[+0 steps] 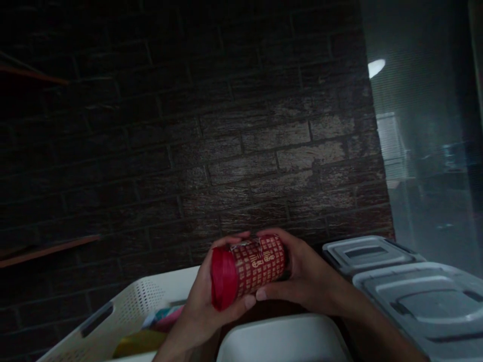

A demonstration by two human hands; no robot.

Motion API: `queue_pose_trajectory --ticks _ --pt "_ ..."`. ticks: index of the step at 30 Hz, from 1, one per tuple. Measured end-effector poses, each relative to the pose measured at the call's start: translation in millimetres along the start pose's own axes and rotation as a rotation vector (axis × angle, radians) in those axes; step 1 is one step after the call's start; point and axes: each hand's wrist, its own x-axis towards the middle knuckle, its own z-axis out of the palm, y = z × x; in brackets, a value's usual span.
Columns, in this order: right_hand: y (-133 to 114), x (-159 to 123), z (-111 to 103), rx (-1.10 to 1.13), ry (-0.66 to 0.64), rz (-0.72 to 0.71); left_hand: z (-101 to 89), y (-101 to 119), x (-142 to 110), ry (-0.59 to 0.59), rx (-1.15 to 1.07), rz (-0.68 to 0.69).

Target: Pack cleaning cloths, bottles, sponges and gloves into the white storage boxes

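Between my two hands lies a red cylindrical roll (256,264) with gold characters printed on it and a plain, brighter red band at its left end. My left hand (207,296) wraps round that left end, thumb along the near side. Fingers of my right hand (298,271) curl over the right end, its thumb tip close to the left thumb. The roll is held sideways, slightly tilted, above the white bin lid. What the roll contains cannot be seen.
A white perforated basket (147,289) with colourful items stands at left. A white lid or bin (283,342) is nearest me. Grey lidded boxes (426,301) sit at right. Behind is a dark brick-pattern wall (226,151); shelf edges (49,250) jut in from the left.
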Motion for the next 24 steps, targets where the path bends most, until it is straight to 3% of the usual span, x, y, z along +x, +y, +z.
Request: queue_pose_trajectory --ticks 3,6,9,12,17,20,24 --pt "-1 1 -2 -0.347 0.084 -0.091 -4.1 9 0 -0.158 -0.184 -0.106" --pt "-4 0 -4 -0.523 0.076 -0.165 -2.2 14 -5 -0.051 -0.269 -0.278" --pt "-1 -2 -2 -0.563 0.020 -0.186 3.1 16 -9 0.031 -0.251 -0.384" --pt "7 -3 3 -0.419 0.070 -0.128 12.4 18 -9 0.074 -0.181 -0.329" --pt "7 -5 8 0.087 0.124 0.059 36.7 18 -10 0.176 0.097 -0.141" --pt "-1 -6 10 0.156 0.167 0.089 44.7 15 -16 0.127 0.178 -0.147" --pt "-6 -5 15 0.146 0.170 -0.006 41.3 19 -23 0.055 0.107 -0.162"
